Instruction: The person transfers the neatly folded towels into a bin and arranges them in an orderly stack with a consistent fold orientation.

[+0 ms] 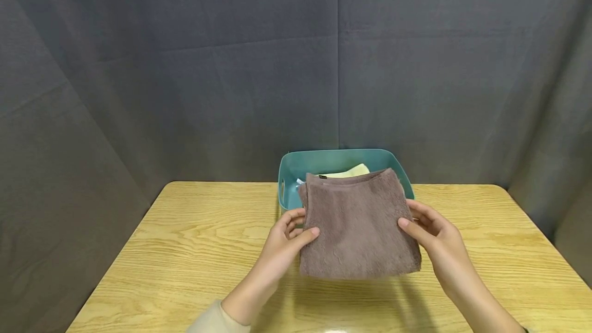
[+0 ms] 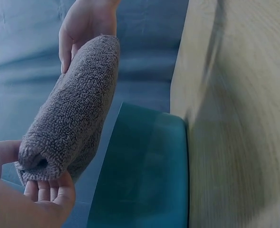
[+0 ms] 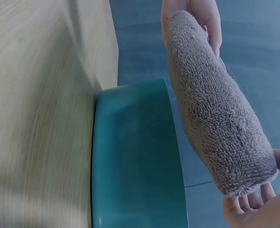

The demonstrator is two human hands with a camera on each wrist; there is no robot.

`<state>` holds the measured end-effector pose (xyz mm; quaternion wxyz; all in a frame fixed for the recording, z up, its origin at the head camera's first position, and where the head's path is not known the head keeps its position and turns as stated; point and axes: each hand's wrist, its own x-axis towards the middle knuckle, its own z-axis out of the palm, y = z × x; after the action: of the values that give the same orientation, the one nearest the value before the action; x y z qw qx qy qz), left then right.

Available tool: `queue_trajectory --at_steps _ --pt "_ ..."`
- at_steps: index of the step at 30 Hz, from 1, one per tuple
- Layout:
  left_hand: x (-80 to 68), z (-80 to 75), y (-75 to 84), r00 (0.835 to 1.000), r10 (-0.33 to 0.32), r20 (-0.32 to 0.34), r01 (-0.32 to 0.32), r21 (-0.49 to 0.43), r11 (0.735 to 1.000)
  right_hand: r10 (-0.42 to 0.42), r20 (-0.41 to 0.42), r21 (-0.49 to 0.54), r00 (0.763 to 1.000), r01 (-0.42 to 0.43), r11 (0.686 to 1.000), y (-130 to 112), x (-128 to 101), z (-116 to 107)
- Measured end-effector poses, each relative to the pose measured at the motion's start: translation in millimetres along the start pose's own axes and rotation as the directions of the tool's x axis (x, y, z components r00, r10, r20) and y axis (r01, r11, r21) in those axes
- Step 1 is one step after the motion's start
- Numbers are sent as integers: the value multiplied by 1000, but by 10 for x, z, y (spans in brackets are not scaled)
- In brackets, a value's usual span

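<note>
A folded brown towel (image 1: 361,230) is held up in the air between my two hands, in front of the teal basket (image 1: 289,168). My left hand (image 1: 282,245) grips its left edge, thumb on the near face and fingers behind. At the opposite edge my right hand (image 1: 439,245) pinches it the same way. The left wrist view shows the rounded fold of the towel (image 2: 73,104) and its layered end by the left fingers. From the right wrist, the towel (image 3: 220,109) hangs apart from the basket's wall (image 3: 135,156). Part of the basket is hidden behind the towel.
Inside the basket lies a pale yellow cloth (image 1: 356,170), with a small white and blue item (image 1: 299,182) at its left. The basket stands near the back edge of the wooden table (image 1: 194,251). A grey curtain (image 1: 231,76) hangs behind and at the sides.
</note>
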<state>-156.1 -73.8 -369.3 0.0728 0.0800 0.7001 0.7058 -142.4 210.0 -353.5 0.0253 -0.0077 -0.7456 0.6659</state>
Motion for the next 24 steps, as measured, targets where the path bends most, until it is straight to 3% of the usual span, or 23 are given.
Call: queue_trajectory --at_steps 24 --pt "379 3 95 991 53 -121 -48 43 998 -87 -5 -116 996 86 990 -148 315 -2"
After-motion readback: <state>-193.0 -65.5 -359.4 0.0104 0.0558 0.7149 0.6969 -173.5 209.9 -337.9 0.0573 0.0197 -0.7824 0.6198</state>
